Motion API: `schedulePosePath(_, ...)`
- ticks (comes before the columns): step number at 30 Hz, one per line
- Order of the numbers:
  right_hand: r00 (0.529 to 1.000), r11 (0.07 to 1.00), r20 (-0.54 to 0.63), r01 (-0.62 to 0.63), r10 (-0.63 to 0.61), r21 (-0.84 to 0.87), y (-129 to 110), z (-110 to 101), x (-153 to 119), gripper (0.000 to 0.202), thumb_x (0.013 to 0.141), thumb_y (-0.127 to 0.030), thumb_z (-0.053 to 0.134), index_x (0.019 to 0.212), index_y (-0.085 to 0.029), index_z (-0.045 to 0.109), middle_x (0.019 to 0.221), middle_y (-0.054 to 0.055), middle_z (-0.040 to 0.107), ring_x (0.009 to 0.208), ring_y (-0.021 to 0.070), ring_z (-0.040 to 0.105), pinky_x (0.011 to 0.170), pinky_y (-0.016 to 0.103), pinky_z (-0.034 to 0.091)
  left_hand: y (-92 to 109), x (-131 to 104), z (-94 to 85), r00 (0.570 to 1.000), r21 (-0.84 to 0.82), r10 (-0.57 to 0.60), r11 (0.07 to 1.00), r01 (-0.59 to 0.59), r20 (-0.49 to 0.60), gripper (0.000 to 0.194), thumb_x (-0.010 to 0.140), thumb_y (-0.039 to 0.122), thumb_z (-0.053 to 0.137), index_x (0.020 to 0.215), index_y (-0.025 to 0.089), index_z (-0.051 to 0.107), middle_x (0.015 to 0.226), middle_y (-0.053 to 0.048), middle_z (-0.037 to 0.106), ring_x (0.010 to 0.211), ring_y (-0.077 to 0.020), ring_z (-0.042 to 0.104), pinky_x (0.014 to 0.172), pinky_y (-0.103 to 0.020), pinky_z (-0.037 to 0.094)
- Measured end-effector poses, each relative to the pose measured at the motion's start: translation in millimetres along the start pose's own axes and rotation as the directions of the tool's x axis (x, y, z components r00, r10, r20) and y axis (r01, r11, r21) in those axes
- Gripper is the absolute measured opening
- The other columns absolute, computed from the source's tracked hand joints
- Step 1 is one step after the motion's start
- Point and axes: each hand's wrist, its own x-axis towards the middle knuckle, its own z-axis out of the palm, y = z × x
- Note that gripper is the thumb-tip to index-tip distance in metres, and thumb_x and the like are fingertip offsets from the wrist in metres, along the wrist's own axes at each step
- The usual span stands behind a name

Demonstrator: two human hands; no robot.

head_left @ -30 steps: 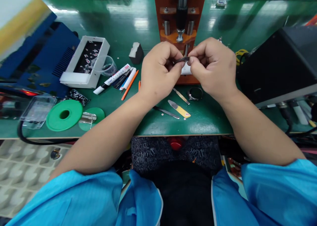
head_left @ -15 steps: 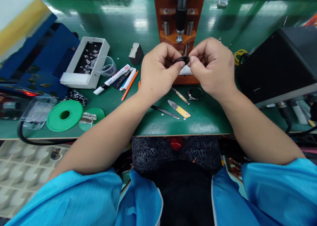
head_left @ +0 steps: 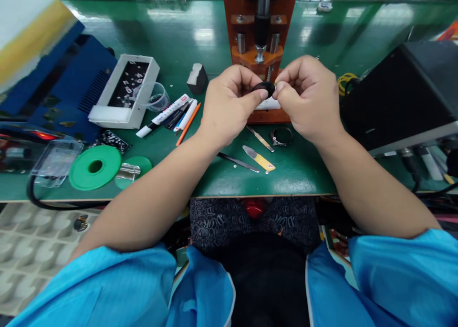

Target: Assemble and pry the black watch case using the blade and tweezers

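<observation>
Your left hand (head_left: 229, 102) pinches a glossy black, rounded piece (head_left: 266, 87); your right hand (head_left: 311, 98) meets its edge, whether gripping you cannot tell. Formerly edge-on, it now shows its broad face, seemingly better exposed for handling, before the orange-brown upright press (head_left: 246, 55) beyond your grip.

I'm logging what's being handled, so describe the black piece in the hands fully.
The black piece looks smooth and round-edged, its face tilted; its material is unclear. It is held up in front of the orange fixture. The left hand grips and hides its left part; the right hand pinches at its right end.
</observation>
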Motion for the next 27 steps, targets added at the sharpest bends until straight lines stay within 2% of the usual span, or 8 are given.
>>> schedulePosePath(7, 0.998, 0.998, 0.011, -0.056, 0.056, -0.017, -2.4, -1.3, 3.0, 0.023, 0.105, -0.033, 0.073, 0.089, -0.025, 0.059, 0.088, 0.002, 0.069, 0.078, 0.0186, 0.064, 0.071, 0.032, 0.053, -1.8, 2.4, -1.1, 1.0, -0.129, -0.015, 0.991, 0.017, 0.019, 0.022, 0.084, 0.012, 0.083, 0.085, 0.021, 0.063, 0.078, 0.003, 0.063, 0.066, -0.009, 0.053, 0.063, -0.026, 0.044)
schedulePosePath(9, 1.0, 1.0, 0.006, -0.027, 0.027, -0.011, -1.5, -1.5, 3.3, 0.021, 0.104, -0.029, 0.073, 0.09, -0.025, 0.059, 0.088, 0.001, 0.068, 0.079, 0.0181, 0.064, 0.071, 0.032, 0.052, -2.2, 2.8, -0.6, 1.0, -0.148, -0.021, 0.989, 0.021, 0.006, 0.021, 0.082, 0.009, 0.081, 0.085, 0.021, 0.064, 0.078, 0.003, 0.063, 0.066, -0.0086, 0.053, 0.063, -0.025, 0.043)
schedulePosePath(12, 0.999, 0.998, -0.012, 0.053, -0.053, 0.02, 1.6, -1.9, 3.1, 0.02, 0.1, -0.016, 0.072, 0.088, -0.024, 0.059, 0.087, -0.001, 0.065, 0.077, 0.0166, 0.062, 0.07, 0.031, 0.049, -3.3, 3.1, -0.7, 1.0, -0.171, -0.013, 0.985, 0.013, 0.004, 0.023, 0.083, 0.013, 0.084, 0.085, 0.021, 0.063, 0.078, 0.003, 0.063, 0.067, -0.0085, 0.053, 0.063, -0.026, 0.043)
schedulePosePath(15, 0.993, 0.99, -0.028, 0.118, -0.116, 0.075, 6.1, -1.8, 3.6, 0.023, 0.096, -0.006, 0.07, 0.087, -0.024, 0.059, 0.086, -0.001, 0.063, 0.076, 0.0157, 0.06, 0.068, 0.03, 0.047, -4.4, 3.3, -2.2, 0.999, -0.188, -0.006, 0.982, 0.013, 0.037, 0.027, 0.085, 0.019, 0.089, 0.087, 0.021, 0.062, 0.077, 0.004, 0.062, 0.067, -0.008, 0.053, 0.063, -0.027, 0.044)
schedulePosePath(18, 0.988, 0.984, -0.044, 0.149, -0.145, 0.101, 9.2, -1.1, 4.7, 0.024, 0.095, -0.002, 0.068, 0.087, -0.024, 0.06, 0.085, -0.001, 0.064, 0.075, 0.0152, 0.06, 0.067, 0.03, 0.046, -3.1, 3.5, -2.2, 0.997, -0.208, -0.031, 0.977, 0.046, 0.072, 0.027, 0.088, 0.02, 0.088, 0.088, 0.02, 0.061, 0.078, 0.004, 0.062, 0.065, -0.0072, 0.053, 0.061, -0.026, 0.044)
schedulePosePath(21, 0.991, 0.989, -0.024, 0.135, -0.133, 0.066, 7.0, -0.6, 4.9, 0.018, 0.099, -0.011, 0.072, 0.093, -0.026, 0.062, 0.091, 0.001, 0.066, 0.082, 0.0167, 0.063, 0.072, 0.03, 0.052, 2.6, 3.0, 0.3, 0.993, -0.233, -0.089, 0.967, 0.104, 0.072, 0.022, 0.09, 0.011, 0.082, 0.089, 0.02, 0.062, 0.076, 0.004, 0.063, 0.062, -0.0061, 0.056, 0.057, -0.022, 0.045)
schedulePosePath(24, 0.996, 0.997, 0.035, 0.077, -0.077, 0.009, 1.0, -0.7, 3.6, 0.012, 0.103, -0.028, 0.076, 0.102, -0.027, 0.064, 0.097, 0.002, 0.067, 0.089, 0.019, 0.065, 0.076, 0.031, 0.057, 12.6, 0.4, 2.8, 0.981, -0.277, -0.183, 0.941, 0.193, 0.062, 0.02, 0.092, 0.0, 0.074, 0.088, 0.018, 0.065, 0.071, 0.005, 0.063, 0.058, -0.0049, 0.057, 0.053, -0.018, 0.048)
schedulePosePath(27, 0.996, 0.997, 0.062, 0.073, -0.071, -0.029, -2.6, -0.7, 2.0, 0.015, 0.104, -0.037, 0.078, 0.103, -0.027, 0.067, 0.1, 0.002, 0.067, 0.088, 0.0206, 0.067, 0.075, 0.033, 0.058, 23.4, -3.7, 2.8, 0.962, -0.341, -0.258, 0.9, 0.272, 0.087, 0.014, 0.094, 0.001, 0.071, 0.092, 0.014, 0.069, 0.074, 0.004, 0.068, 0.057, -0.0048, 0.06, 0.053, -0.016, 0.053)
